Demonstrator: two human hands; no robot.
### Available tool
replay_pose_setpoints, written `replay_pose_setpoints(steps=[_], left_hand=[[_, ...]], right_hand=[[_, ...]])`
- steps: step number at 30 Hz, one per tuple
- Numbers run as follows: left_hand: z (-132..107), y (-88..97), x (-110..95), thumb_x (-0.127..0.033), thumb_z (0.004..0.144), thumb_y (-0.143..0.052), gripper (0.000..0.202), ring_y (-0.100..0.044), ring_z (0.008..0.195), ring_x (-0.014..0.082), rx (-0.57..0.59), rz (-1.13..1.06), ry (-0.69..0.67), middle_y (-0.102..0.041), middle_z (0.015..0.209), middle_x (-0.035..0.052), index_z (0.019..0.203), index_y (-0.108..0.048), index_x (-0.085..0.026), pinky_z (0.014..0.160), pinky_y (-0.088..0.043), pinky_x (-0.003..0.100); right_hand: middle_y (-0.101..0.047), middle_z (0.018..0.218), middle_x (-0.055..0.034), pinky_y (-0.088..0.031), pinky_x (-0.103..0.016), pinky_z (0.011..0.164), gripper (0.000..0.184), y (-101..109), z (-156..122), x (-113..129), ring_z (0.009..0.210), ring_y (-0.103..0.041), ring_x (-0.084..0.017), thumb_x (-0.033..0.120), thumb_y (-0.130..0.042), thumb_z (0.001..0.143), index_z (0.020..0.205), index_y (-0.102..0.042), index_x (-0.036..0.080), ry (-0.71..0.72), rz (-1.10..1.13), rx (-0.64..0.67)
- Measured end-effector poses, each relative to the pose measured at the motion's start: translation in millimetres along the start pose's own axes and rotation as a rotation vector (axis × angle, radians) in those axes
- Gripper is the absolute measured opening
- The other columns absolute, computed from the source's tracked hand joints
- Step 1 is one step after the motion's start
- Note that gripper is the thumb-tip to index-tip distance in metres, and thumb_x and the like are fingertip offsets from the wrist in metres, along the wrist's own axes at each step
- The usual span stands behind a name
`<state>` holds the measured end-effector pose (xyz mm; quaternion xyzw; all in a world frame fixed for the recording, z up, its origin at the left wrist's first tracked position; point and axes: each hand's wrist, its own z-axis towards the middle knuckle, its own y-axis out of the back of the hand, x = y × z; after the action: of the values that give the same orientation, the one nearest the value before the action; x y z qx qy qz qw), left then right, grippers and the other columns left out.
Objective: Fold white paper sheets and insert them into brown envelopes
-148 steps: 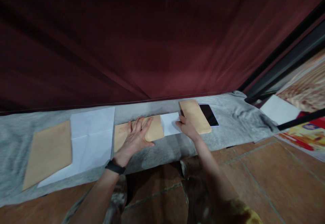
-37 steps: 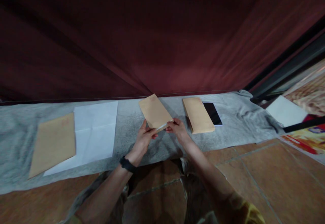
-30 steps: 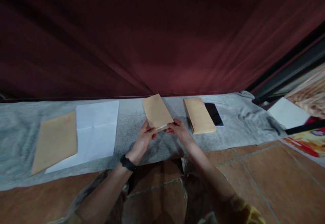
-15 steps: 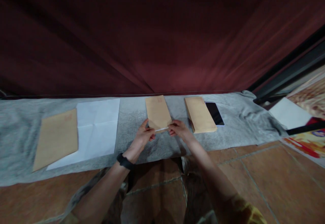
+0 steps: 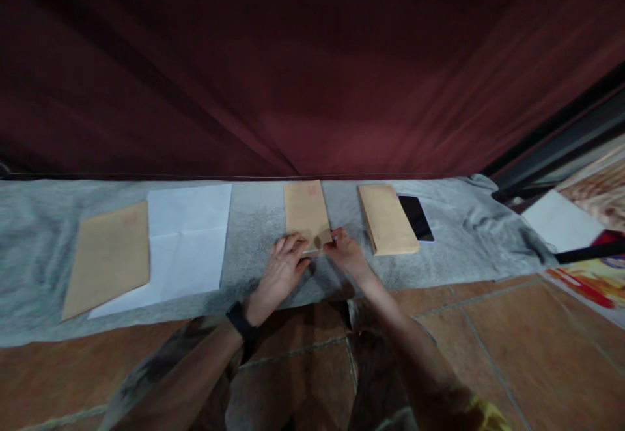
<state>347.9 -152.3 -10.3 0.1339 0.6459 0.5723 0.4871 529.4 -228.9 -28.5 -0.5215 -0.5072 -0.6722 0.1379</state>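
Note:
A tan paper envelope [image 5: 307,209] lies in the middle of the grey cloth, with a faint reddish stamp mark at its far end. Along its near end runs a thin white strip. My left hand [image 5: 284,267], a black band on its wrist, grips the near left corner, fingers on top and thumb at the near edge. At the near right corner my right hand [image 5: 346,250] pinches the envelope with curled fingers. Right of it rests a stack of tan envelopes [image 5: 388,219], partly over a dark-screened phone [image 5: 416,219].
On the left, a larger tan envelope [image 5: 108,255] overlaps creased white paper sheets [image 5: 195,242]. The grey cloth [image 5: 254,222] borders a dark red hanging fabric [image 5: 312,92]. Tiled floor [image 5: 469,353] lies below. A white card [image 5: 561,219] and a printed poster [image 5: 590,284] are at far right.
My left hand has turned palm down, its fingers now over the envelope's near left corner. My right hand stays at the right corner with fingers more curled. The view has shifted slightly.

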Motion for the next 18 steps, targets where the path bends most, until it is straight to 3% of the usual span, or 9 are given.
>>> replay_pose_setpoints(steps=[4,7,10,13,18], left_hand=[[0,3.0,-4,-0.02,0.094,-0.057,0.031,-0.053,0.124,0.0281,0.039,0.035,-0.011,-0.061,0.136,0.01,0.124,-0.067,-0.024,0.105,-0.041,0.045],[0,4.6,-5,-0.021,0.096,-0.055,0.029,-0.055,0.123,0.0277,0.022,0.017,-0.004,-0.063,0.134,0.0087,0.121,-0.068,-0.026,0.107,-0.04,0.046],[1,4.3,-5,-0.023,0.097,-0.053,0.026,-0.056,0.122,0.0281,-0.003,-0.007,0.013,-0.065,0.132,0.0097,0.117,-0.069,-0.025,0.107,-0.04,0.045],[3,4.3,-4,-0.024,0.098,-0.05,0.024,-0.058,0.117,0.0283,0.001,0.018,0.023,-0.067,0.126,0.0109,0.112,-0.069,-0.023,0.103,-0.042,0.044],[6,4.5,-5,-0.022,0.099,-0.046,0.026,-0.06,0.109,0.0291,-0.004,0.037,0.045,-0.07,0.116,0.0121,0.108,-0.07,-0.022,0.098,-0.044,0.044]], right_hand=[[-0.072,0.08,-0.0082,-0.05,-0.037,0.077,0.03,2,-7,4,0.081,-0.07,-0.029,0.024,-0.07,0.084,0.113,-0.063,0.02,-0.016,-0.266,-0.05],[-0.073,0.087,-0.008,-0.049,-0.034,0.08,0.027,7,-9,9,0.083,-0.069,-0.026,0.022,-0.066,0.088,0.115,-0.064,0.022,0.042,-0.35,-0.058],[-0.072,0.097,-0.0062,-0.048,-0.03,0.084,0.015,12,-6,13,0.09,-0.067,-0.021,0.017,-0.06,0.092,0.1,-0.069,0.024,0.159,-0.3,0.004],[-0.071,0.087,-0.003,-0.048,-0.028,0.087,0.011,16,0,13,0.092,-0.064,-0.02,0.019,-0.064,0.091,0.084,-0.071,0.025,0.241,-0.191,0.098],[-0.072,0.083,-0.0008,-0.047,-0.031,0.093,0.015,18,5,9,0.095,-0.063,-0.02,0.013,-0.067,0.086,0.08,-0.073,0.025,0.26,-0.11,0.183]])
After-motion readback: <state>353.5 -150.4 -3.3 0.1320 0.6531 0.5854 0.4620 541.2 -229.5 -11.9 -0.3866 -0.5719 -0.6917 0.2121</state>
